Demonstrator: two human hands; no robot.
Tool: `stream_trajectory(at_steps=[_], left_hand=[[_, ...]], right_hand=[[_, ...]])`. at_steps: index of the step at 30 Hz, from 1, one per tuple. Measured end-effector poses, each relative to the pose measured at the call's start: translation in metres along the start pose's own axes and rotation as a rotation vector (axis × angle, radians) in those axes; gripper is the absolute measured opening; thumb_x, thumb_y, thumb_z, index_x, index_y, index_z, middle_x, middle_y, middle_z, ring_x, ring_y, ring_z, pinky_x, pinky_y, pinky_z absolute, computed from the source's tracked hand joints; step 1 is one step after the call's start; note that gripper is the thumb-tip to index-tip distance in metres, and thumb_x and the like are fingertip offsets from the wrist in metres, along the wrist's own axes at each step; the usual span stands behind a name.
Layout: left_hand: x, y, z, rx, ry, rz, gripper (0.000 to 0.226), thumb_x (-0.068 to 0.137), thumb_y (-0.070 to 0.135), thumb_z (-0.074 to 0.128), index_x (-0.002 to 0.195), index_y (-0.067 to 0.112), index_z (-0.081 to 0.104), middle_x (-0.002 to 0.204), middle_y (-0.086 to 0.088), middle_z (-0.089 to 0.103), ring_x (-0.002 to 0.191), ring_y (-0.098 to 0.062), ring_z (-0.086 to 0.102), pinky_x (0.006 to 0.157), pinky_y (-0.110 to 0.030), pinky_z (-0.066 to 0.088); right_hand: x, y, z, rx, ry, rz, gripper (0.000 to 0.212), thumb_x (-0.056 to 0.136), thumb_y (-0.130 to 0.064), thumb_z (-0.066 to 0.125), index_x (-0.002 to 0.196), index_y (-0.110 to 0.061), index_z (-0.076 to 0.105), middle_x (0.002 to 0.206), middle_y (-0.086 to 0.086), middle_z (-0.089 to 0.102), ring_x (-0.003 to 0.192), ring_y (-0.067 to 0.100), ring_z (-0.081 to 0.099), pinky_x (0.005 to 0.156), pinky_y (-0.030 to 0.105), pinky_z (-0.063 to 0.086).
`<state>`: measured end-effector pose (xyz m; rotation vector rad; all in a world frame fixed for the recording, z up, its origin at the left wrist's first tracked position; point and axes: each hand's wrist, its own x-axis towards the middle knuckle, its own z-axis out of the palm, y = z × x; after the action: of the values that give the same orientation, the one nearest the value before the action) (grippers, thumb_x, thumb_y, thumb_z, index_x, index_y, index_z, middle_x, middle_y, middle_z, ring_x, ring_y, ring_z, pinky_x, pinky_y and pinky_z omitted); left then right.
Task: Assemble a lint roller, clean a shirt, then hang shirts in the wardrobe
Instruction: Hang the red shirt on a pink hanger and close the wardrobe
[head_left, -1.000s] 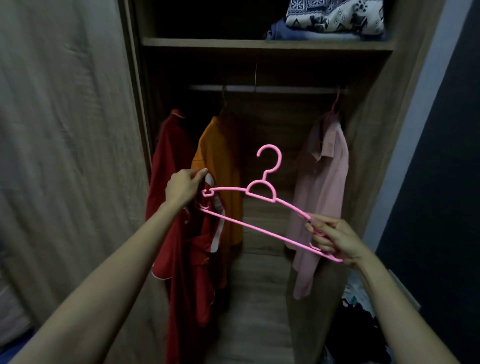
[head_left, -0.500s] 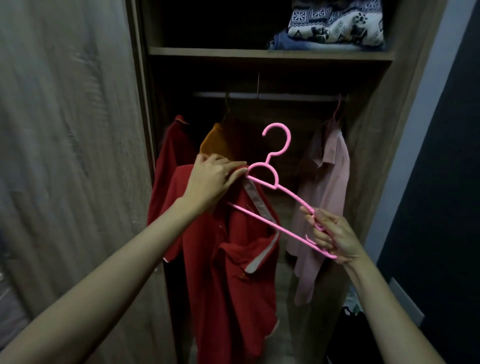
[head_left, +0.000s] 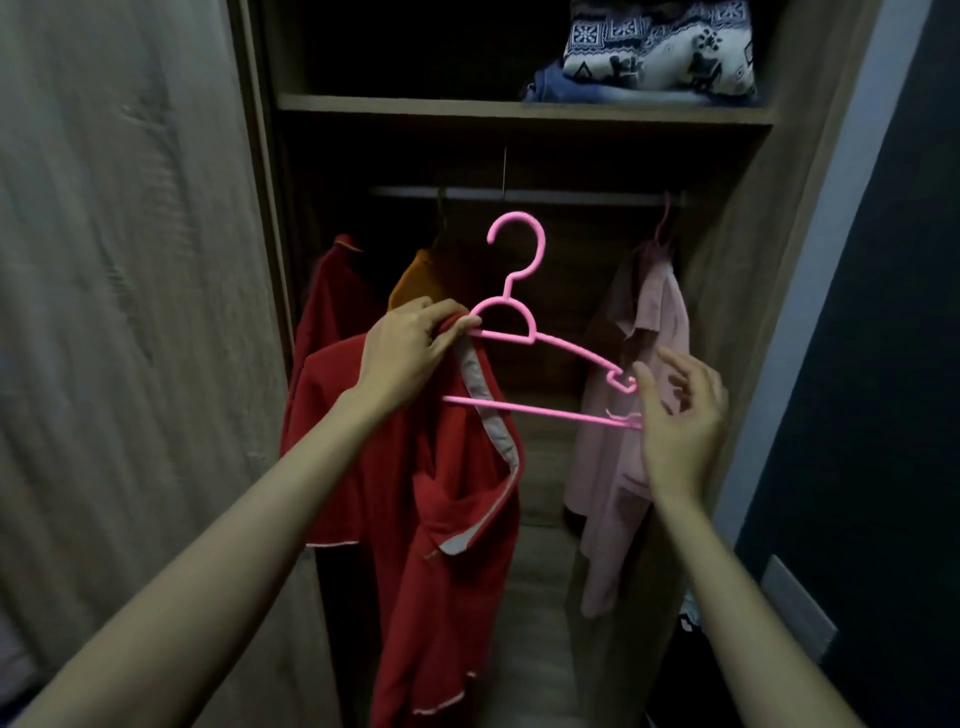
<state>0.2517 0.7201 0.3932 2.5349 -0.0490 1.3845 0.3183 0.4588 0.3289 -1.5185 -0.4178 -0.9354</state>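
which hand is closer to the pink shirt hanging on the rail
Right. The right hand is in front of the pink shirt, at the pink hanger's end. The left hand grips the red shirt and hanger further left.

A pink hanger (head_left: 519, 338) is held upright just below the wardrobe rail (head_left: 571, 195), hook uppermost, its right end dipped. A red shirt (head_left: 441, 519) with a pale-lined placket is draped from its left end, where collar and hanger are gripped together by the left hand (head_left: 410, 348). The right end is touched by the right hand (head_left: 680, 415). From the rail are hung a second red garment (head_left: 332, 312) at left, an orange shirt (head_left: 415, 275) beside it, and a pale pink shirt (head_left: 613, 467) at right.
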Motion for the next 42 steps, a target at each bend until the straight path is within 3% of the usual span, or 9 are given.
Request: stream_trajectory(at_steps=[3, 7, 12, 20, 22, 26, 31, 35, 42], left_hand=[[0.004, 0.005, -0.005, 0.012, 0.033, 0.000, 0.028, 0.091, 0.052, 0.052, 0.100, 0.031, 0.069, 0.078, 0.001, 0.059, 0.074, -0.016, 0.058, 0.061, -0.034, 0.045], [0.008, 0.004, -0.009, -0.006, 0.063, -0.008, 0.029, 0.091, 0.053, 0.052, 0.099, 0.031, 0.070, 0.081, 0.001, 0.061, 0.077, -0.018, 0.060, 0.062, -0.036, 0.046], [0.007, -0.013, -0.016, -0.089, 0.097, -0.054, 0.032, 0.090, 0.056, 0.050, 0.098, 0.032, 0.070, 0.082, 0.005, 0.063, 0.076, -0.015, 0.060, 0.066, -0.038, 0.049], [-0.010, -0.060, -0.026, -0.069, 0.129, -0.198, 0.049, 0.085, 0.067, 0.052, 0.071, 0.022, 0.065, 0.064, 0.002, 0.059, 0.062, -0.015, 0.056, 0.059, -0.040, 0.043], [-0.013, -0.064, -0.026, -0.035, 0.133, -0.246, 0.048, 0.085, 0.064, 0.053, 0.066, 0.020, 0.062, 0.060, 0.002, 0.055, 0.060, -0.015, 0.053, 0.057, -0.037, 0.041], [-0.016, -0.065, -0.023, -0.111, 0.105, -0.187, 0.029, 0.089, 0.042, 0.059, 0.068, 0.022, 0.061, 0.057, 0.009, 0.051, 0.056, -0.006, 0.047, 0.057, -0.031, 0.037], [-0.018, -0.081, -0.022, -0.125, 0.045, -0.058, 0.016, 0.092, 0.024, 0.062, 0.102, 0.019, 0.073, 0.088, 0.004, 0.073, 0.067, -0.005, 0.057, 0.063, -0.021, 0.043], [-0.019, -0.085, -0.023, -0.136, -0.001, 0.028, 0.024, 0.093, 0.028, 0.059, 0.113, 0.024, 0.069, 0.096, 0.006, 0.073, 0.066, -0.013, 0.062, 0.062, -0.033, 0.050], [-0.018, -0.093, -0.021, 0.137, -0.112, 0.151, 0.041, 0.090, 0.049, 0.042, 0.118, 0.032, 0.065, 0.073, 0.010, 0.052, 0.064, -0.014, 0.057, 0.050, -0.032, 0.045]], right_hand=[[-0.060, -0.006, 0.025, 0.123, -0.023, -0.029, 0.014, 0.090, -0.034, 0.058, 0.100, -0.024, 0.061, 0.097, -0.001, 0.063, 0.089, 0.018, 0.060, 0.080, 0.025, 0.049], [-0.124, 0.015, 0.070, 0.125, -0.306, 0.467, 0.039, 0.077, -0.054, 0.068, 0.102, -0.026, 0.061, 0.096, -0.002, 0.067, 0.084, 0.012, 0.063, 0.073, 0.023, 0.049], [-0.133, 0.037, 0.090, 0.121, -0.536, 0.607, 0.023, 0.085, -0.031, 0.070, 0.092, -0.010, 0.070, 0.074, -0.002, 0.069, 0.068, 0.006, 0.062, 0.063, 0.023, 0.049], [-0.076, 0.052, 0.073, 0.383, -0.421, 0.787, 0.011, 0.090, -0.014, 0.062, 0.082, -0.011, 0.070, 0.062, -0.004, 0.068, 0.055, 0.003, 0.059, 0.053, 0.018, 0.048], [-0.067, 0.055, 0.066, 0.428, -0.438, 0.809, 0.012, 0.084, -0.019, 0.069, 0.078, -0.009, 0.069, 0.065, 0.001, 0.068, 0.060, 0.012, 0.061, 0.058, 0.023, 0.048], [-0.053, 0.051, 0.055, 0.469, -0.512, 0.847, 0.019, 0.088, -0.014, 0.064, 0.071, -0.008, 0.062, 0.049, -0.005, 0.062, 0.042, 0.005, 0.056, 0.038, 0.015, 0.041], [-0.025, 0.051, 0.041, 0.444, -0.580, 0.780, 0.013, 0.091, -0.013, 0.059, 0.084, -0.008, 0.069, 0.063, 0.000, 0.072, 0.054, 0.008, 0.065, 0.051, 0.018, 0.053], [0.003, 0.052, 0.033, 0.440, -0.637, 0.732, 0.014, 0.092, -0.012, 0.056, 0.092, -0.009, 0.070, 0.069, 0.001, 0.073, 0.059, 0.008, 0.067, 0.054, 0.020, 0.055], [0.027, 0.042, 0.029, 0.341, -0.649, 0.648, 0.018, 0.091, -0.019, 0.060, 0.099, -0.007, 0.071, 0.075, 0.002, 0.075, 0.065, 0.011, 0.069, 0.059, 0.022, 0.057]])
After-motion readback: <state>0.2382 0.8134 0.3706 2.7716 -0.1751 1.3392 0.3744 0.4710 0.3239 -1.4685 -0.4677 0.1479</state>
